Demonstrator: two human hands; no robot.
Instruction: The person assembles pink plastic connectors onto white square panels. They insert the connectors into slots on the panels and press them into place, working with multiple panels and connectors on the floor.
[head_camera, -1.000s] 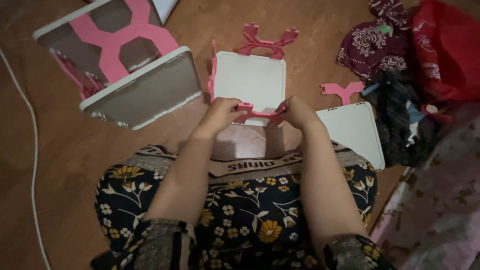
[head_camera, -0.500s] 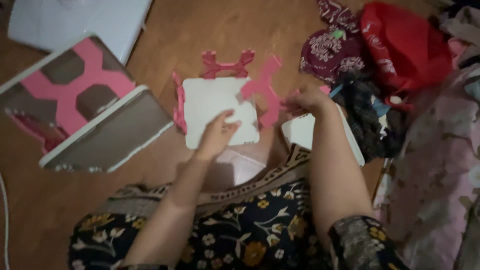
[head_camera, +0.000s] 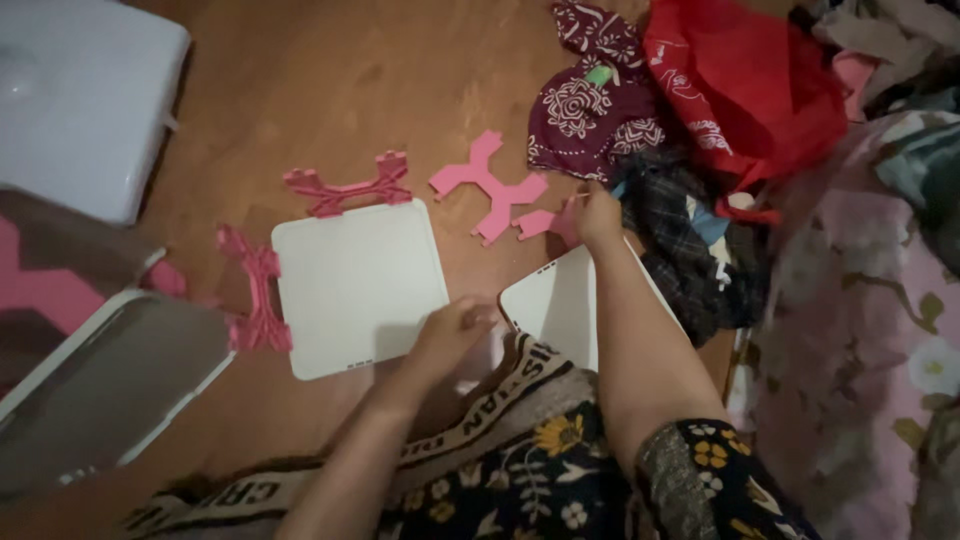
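Holding: right hand (head_camera: 596, 212) pinches a small pink piece (head_camera: 545, 222) on the floor (head_camera: 300, 90).
Left hand (head_camera: 452, 332): fingers curled, resting on the white panel (head_camera: 355, 285).
Near: pink X piece (head_camera: 487, 186), second panel (head_camera: 565, 305), pile of clothes (head_camera: 700, 120).

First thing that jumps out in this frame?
Probably the white square panel flat on the wooden floor, with pink bracket pieces clipped along its left and top edges and the left hand resting on its lower right corner. Next, the right hand reaching to a loose pink connector beside a second white panel. At upper right, a heap of clothes topped by a red bag.
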